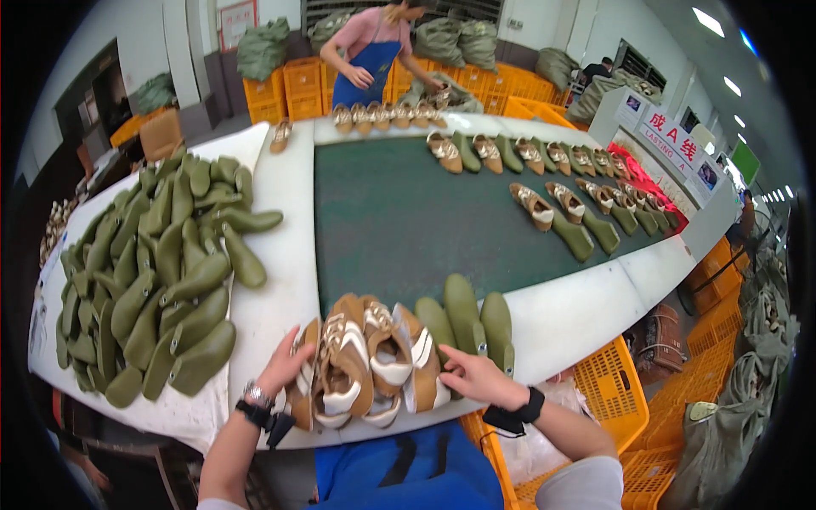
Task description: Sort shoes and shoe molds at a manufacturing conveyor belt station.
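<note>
Low in the frame's centre, the left hand point(285, 367) and right hand point(478, 376) are bracketing brown-and-white shoes point(347, 348) on the white surface point(561, 323), each grip loosely spread, while green shoe lasts point(170, 255) are lying heaped at left and, beyond, a person point(370, 34) in a blue apron point(368, 76) is standing at upper centre.

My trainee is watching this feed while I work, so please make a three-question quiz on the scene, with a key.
1. True or false: the big heap of green shoe lasts lies to the right of the dark green surface.

2. What is between the left hand and the right hand?
A) sacks
B) brown-and-white shoes
C) orange crates

3. Fill in: the co-worker at the far side wears a ____ apron.

Key: 1. False; 2. B; 3. blue
</note>
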A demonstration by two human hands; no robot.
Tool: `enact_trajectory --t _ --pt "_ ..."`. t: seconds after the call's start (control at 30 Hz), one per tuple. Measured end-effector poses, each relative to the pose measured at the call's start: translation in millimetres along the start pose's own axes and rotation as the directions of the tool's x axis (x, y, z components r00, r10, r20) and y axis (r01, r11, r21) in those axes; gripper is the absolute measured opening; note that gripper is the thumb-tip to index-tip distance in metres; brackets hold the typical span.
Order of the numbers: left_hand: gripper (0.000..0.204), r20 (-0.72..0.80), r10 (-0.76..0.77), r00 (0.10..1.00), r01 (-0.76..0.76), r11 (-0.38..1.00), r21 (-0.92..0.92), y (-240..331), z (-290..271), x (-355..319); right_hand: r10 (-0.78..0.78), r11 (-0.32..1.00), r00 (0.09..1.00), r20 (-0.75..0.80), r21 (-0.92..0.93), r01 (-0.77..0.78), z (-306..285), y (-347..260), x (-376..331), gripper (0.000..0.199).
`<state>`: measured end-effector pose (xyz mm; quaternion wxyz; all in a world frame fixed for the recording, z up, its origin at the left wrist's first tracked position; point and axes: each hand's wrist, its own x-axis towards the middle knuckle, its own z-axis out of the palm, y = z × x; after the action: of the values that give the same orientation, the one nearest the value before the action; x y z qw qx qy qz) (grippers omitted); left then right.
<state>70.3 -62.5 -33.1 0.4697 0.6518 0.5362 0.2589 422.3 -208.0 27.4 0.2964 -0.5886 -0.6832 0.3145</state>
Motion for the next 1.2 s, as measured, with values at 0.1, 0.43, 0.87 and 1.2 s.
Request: enact_trajectory --t 0.1,0.43,0.87,1.2 --pt "0.075 -0.026 0.019 0.999 -0.017 0.998 0.061 -26.0 -7.6 -36.4 -0.195 0.911 0.937 -0.289 -0.409 0.063 -22.6 -2.8 -23.0 0.048" --pt "0.073 -0.268 0.069 0.961 -0.015 0.979 0.202 -30.6 34.1 -87.3 0.169 0.775 0.89 -0.423 -0.5 -0.385 -13.7 28.0 -59.7 0.06" --pt "0.083 -0.19 0.156 0.969 -0.058 0.896 0.439 -2.8 -11.1 -85.5 0.268 0.868 0.888 -0.375 -0.306 -0.391 -41.9 122.5 -44.6 0.065" --pt "0.062 -0.096 0.232 0.968 -0.188 0.922 0.339 -19.3 -2.0 -101.1 0.468 0.544 0.849 -0.244 0.837 -0.06 -148.7 100.7 84.1 0.06"
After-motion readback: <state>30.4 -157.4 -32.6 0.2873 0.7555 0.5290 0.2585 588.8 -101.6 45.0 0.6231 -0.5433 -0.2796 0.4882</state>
